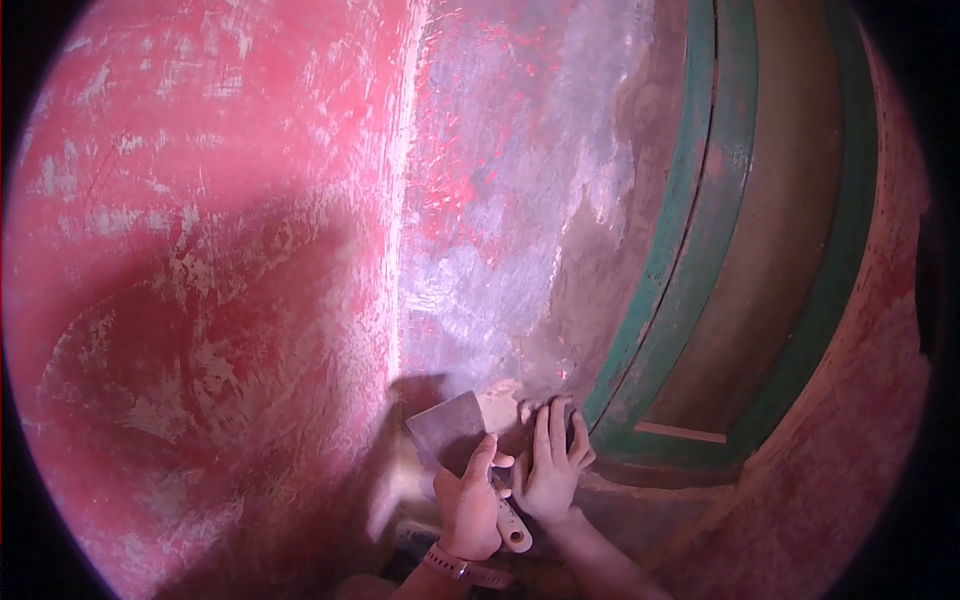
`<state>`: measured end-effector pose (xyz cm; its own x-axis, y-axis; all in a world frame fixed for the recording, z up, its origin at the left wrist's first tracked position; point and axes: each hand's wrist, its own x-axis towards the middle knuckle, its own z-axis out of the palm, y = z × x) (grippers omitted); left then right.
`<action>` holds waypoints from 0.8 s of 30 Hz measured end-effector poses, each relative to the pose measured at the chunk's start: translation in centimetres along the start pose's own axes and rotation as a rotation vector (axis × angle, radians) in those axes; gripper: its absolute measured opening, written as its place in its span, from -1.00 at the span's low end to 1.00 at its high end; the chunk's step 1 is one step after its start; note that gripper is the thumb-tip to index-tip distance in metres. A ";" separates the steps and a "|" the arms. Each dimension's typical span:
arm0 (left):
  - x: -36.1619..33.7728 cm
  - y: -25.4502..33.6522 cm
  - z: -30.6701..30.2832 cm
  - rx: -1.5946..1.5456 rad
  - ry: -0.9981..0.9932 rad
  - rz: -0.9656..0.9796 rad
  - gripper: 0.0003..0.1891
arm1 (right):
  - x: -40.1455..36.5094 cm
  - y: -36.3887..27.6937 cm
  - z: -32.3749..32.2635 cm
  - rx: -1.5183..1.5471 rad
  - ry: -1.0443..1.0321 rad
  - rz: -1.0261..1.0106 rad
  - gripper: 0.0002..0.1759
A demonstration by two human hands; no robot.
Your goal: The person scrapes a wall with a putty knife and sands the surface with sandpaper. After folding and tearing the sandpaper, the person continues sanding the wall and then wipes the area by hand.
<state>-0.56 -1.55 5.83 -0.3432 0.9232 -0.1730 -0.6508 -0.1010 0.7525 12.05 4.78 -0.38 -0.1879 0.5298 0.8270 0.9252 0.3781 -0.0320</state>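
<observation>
My left hand, with a band on its wrist, is closed around a wide-bladed scraper. The flat grey blade tilts up to the left, near the corner at the foot of the wall. Its pale handle, with a hole in the end, sticks out below my fingers. Just to the right, my right hand has its fingers stretched out and slightly apart over the lower part of the scraped wall. Something dark shows between those fingertips; I cannot make out what it is.
A red wall with pale scuffs fills the left side and meets the scraped wall at a corner. On the right stands a green-framed door with brown panels. More reddish wall lies beyond it. Shadows fall across the red wall.
</observation>
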 end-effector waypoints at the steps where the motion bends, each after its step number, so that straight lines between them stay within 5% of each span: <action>1: -0.2 0.4 0.1 0.009 -0.006 -0.014 -0.74 | 1.1 -0.2 -0.5 0.007 -0.002 0.000 -0.05; 6: -0.6 0.8 0.0 0.031 -0.007 -0.007 -0.75 | 1.8 0.7 0.1 -0.004 0.122 0.060 -0.07; 9: -0.2 0.3 -0.4 0.001 -0.015 -0.027 -0.76 | -2.3 -0.1 1.9 -0.100 -0.022 -0.055 -0.06; 17: -0.4 0.9 -0.4 -0.009 -0.004 -0.046 -0.75 | 3.8 -2.2 -0.3 -0.109 0.043 -0.017 -0.10; 21: -0.1 0.9 -0.3 -0.012 0.021 -0.041 -0.75 | -0.7 -1.9 2.4 -0.219 -0.073 -0.196 -0.21; 24: -0.1 1.2 -0.7 -0.007 0.013 -0.034 -0.73 | 2.5 -2.7 0.2 -0.157 -0.038 -0.064 -0.19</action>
<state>-1.75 -2.04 6.29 -0.3291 0.9214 -0.2065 -0.6670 -0.0720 0.7416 9.03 5.25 1.61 -0.2577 0.5376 0.8029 0.9504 0.2908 0.1104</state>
